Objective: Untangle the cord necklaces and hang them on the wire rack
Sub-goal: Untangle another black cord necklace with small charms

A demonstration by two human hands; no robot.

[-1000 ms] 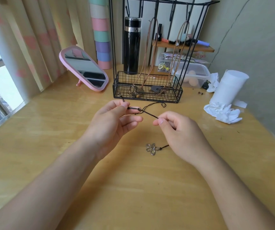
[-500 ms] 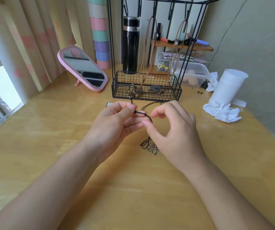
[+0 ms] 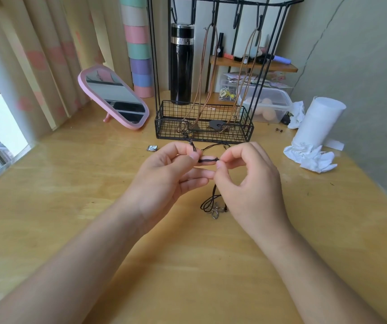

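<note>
A dark cord necklace point(image 3: 208, 160) stretches between my two hands over the wooden table. My left hand point(image 3: 164, 181) pinches it with thumb and forefinger; my right hand point(image 3: 248, 183) pinches the other end of a short taut stretch. More of the cord coils on the table beside a metal flower pendant point(image 3: 215, 211), partly hidden by my right hand. The black wire rack point(image 3: 203, 127) stands just behind my hands. Two tan cord necklaces point(image 3: 207, 73) point(image 3: 249, 66) hang from its hooks, their pendants lying in its basket.
A pink mirror point(image 3: 114, 97) leans at the left. Behind the rack are a black flask point(image 3: 182, 64), a clear plastic box point(image 3: 268, 106) and a small shelf. A white paper roll point(image 3: 316, 122) and crumpled tissues point(image 3: 311, 157) lie at right. A small square item point(image 3: 152, 148) sits near the rack.
My right hand moved left and up from near the pendant to meet my left hand. Both now pinch a short taut stretch of cord, and the slack has coiled by the pendant.
</note>
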